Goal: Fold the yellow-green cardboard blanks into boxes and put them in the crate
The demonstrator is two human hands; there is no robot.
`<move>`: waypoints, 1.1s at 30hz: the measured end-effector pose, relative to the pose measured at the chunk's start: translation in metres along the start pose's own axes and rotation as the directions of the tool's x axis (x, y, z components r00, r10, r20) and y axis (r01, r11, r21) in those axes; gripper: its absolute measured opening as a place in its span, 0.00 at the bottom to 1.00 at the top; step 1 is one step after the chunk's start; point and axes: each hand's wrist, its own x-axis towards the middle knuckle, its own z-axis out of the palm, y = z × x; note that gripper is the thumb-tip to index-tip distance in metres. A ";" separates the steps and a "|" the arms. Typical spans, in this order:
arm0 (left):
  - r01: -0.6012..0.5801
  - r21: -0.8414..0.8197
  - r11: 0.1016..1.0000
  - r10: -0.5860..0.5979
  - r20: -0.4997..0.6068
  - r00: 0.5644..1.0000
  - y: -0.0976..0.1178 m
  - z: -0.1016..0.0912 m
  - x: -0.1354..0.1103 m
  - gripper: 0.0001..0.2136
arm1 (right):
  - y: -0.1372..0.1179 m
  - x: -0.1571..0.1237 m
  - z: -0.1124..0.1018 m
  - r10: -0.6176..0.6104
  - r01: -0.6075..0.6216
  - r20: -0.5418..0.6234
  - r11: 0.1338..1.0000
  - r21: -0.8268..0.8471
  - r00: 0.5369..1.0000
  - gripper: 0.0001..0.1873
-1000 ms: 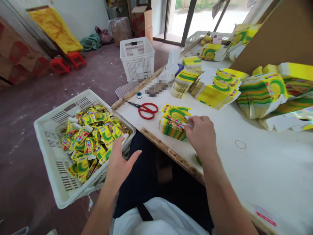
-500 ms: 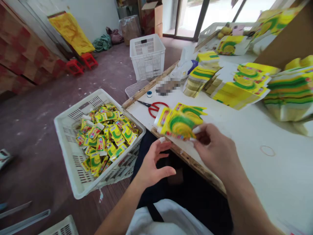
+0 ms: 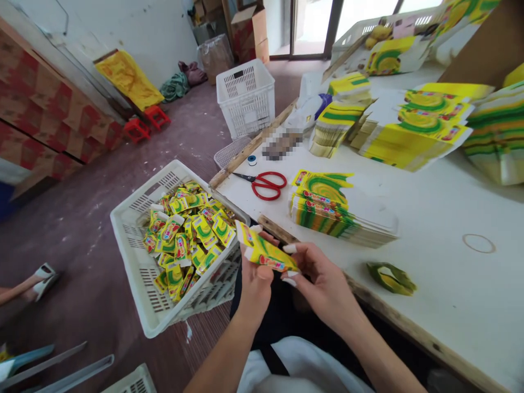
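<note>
You have daylight from the tall dark-framed glass door (image 3: 313,30), overexposed to white, while beneath your flat white tabletop (image 3: 434,202) the shadow is deep, the yellow-green striped paper stack (image 3: 497,131) at right is blurred, and one brownish patch (image 3: 282,144) is pixelated.

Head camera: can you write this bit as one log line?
left hand: holds yellow carton | right hand: pinches its end | white basket: packets inside | red scissors: on table

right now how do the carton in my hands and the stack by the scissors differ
The carton is held between the left hand and right hand; the stack rests on the table. The carton looks like one piece; the stack has many layers. Both have yellow and green print.
</note>
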 end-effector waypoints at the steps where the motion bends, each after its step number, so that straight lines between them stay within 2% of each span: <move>1: -0.004 -0.057 0.998 0.003 -0.008 1.000 -0.004 -0.001 -0.002 0.29 | 0.000 0.001 -0.005 -0.034 0.034 0.004 0.999 -0.033 0.999 0.09; 3: -0.004 -0.188 0.982 -0.015 -0.100 0.995 -0.008 -0.004 -0.003 0.23 | -0.001 0.001 -0.015 -0.105 0.107 0.026 0.987 -0.121 0.994 0.04; 5: 0.019 -0.215 0.976 -0.050 -0.142 0.989 -0.010 -0.008 -0.002 0.19 | -0.003 0.000 -0.022 -0.187 0.190 0.036 0.956 -0.221 0.982 0.07; 8: 0.024 -0.244 0.969 -0.046 -0.083 0.996 -0.003 -0.025 0.006 0.19 | -0.009 -0.002 -0.034 -0.326 0.327 0.062 0.877 -0.352 0.943 0.11; 11: -0.044 -0.259 0.965 0.054 0.031 0.998 0.013 -0.049 0.013 0.32 | -0.016 -0.003 -0.045 -0.433 0.454 0.164 0.740 -0.496 0.886 0.14; 12: -0.074 -0.196 0.978 0.089 0.068 0.994 0.019 -0.056 0.013 0.35 | -0.019 -0.003 -0.047 -0.462 0.496 0.210 0.677 -0.543 0.862 0.14; 13: -0.101 -0.089 0.991 0.113 0.154 0.982 0.024 -0.059 0.013 0.39 | -0.020 -0.003 -0.048 -0.488 0.538 0.258 0.614 -0.577 0.834 0.15; 15: -0.118 0.189 0.975 0.047 0.342 0.938 0.033 -0.057 0.009 0.46 | -0.022 -0.004 -0.046 -0.534 0.605 0.322 0.526 -0.597 0.782 0.17; 16: -0.120 0.301 0.946 -0.018 0.418 0.908 0.035 -0.052 0.006 0.44 | -0.021 -0.005 -0.043 -0.555 0.621 0.323 0.511 -0.594 0.766 0.18; 17: -0.116 0.372 0.921 -0.077 0.466 0.881 0.036 -0.045 0.002 0.39 | -0.019 -0.005 -0.041 -0.579 0.618 0.289 0.518 -0.592 0.762 0.18; 19: -0.091 0.431 0.898 -0.129 0.454 0.882 0.034 -0.030 -0.003 0.31 | -0.013 -0.006 -0.036 -0.612 0.546 0.096 0.609 -0.575 0.785 0.20; 21: -0.098 0.471 0.877 -0.098 0.375 0.922 0.029 -0.020 -0.006 0.29 | -0.004 -0.007 -0.031 -0.532 0.439 -0.131 0.793 -0.422 0.836 0.30; 22: -0.120 0.498 0.859 -0.066 0.339 0.938 0.025 -0.017 -0.006 0.30 | 0.001 -0.008 -0.029 -0.435 0.380 -0.183 0.884 -0.272 0.881 0.33; 23: -0.151 0.528 0.836 -0.032 0.321 0.946 0.022 -0.016 -0.006 0.31 | 0.005 -0.009 -0.025 -0.323 0.311 -0.174 0.946 -0.095 0.930 0.32; 24: -0.184 0.552 0.813 -0.002 0.319 0.948 0.019 -0.015 -0.006 0.32 | 0.008 -0.009 -0.022 -0.212 0.220 -0.110 0.973 0.071 0.971 0.30; 25: -0.215 0.569 0.794 0.023 0.325 0.945 0.017 -0.015 -0.006 0.34 | 0.011 -0.010 -0.018 -0.117 0.122 -0.035 0.972 0.202 0.992 0.26; 27: -0.275 0.592 0.757 0.059 0.357 0.932 0.013 -0.015 -0.007 0.37 | 0.012 -0.009 -0.010 0.037 -0.048 0.039 0.938 0.342 0.999 0.22; 30: -0.394 0.587 0.707 0.113 0.457 0.882 0.008 -0.014 -0.010 0.38 | 0.006 -0.005 -0.003 0.224 -0.214 0.023 0.887 0.410 0.974 0.20; 33: -0.475 0.536 0.698 0.160 0.530 0.833 0.004 -0.011 -0.013 0.36 | 0.003 0.000 -0.004 0.296 -0.301 0.084 0.840 0.452 0.951 0.20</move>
